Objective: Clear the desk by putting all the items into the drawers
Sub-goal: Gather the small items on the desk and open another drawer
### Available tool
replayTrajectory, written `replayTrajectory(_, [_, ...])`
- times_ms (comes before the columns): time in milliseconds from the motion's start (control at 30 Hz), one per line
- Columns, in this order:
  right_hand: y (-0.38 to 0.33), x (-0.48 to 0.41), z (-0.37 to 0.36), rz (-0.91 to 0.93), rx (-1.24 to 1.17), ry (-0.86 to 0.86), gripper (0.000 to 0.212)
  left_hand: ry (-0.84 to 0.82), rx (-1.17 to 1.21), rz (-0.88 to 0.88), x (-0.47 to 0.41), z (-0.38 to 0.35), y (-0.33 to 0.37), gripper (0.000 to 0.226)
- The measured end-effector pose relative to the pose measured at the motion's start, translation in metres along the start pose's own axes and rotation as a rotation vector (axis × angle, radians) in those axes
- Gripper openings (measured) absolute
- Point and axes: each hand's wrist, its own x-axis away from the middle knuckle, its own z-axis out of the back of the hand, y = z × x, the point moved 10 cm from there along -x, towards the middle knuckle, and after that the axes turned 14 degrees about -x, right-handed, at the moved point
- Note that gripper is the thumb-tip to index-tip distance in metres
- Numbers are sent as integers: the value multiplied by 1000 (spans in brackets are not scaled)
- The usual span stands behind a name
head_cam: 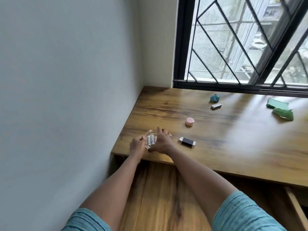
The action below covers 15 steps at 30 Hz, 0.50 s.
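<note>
From the head view, a small clear glass dish with a scalloped rim sits at the near left corner of the glossy, grained wooden desk, close to its front edge and the pale wall. Inside lie pale cylindrical batteries. The left hand curls its fingers on the dish's left rim; the right hand, wearing a ring, wraps over the right side, both closed on the dish. Just right lies a black-and-silver USB stick; beyond it a round pink-lidded jar, a small silver block, a crumpled teal paper and green folded packets. Bare wood lies between them.
</note>
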Motion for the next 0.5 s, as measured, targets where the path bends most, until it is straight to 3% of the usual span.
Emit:
replayTrajectory(300, [87, 155, 47, -58, 26, -2, 103, -119, -89, -52, 135, -85, 4, 32])
replayTrajectory(500, [172, 265, 64, -186, 109, 8, 111, -283, 20, -24, 236, -167, -9, 24])
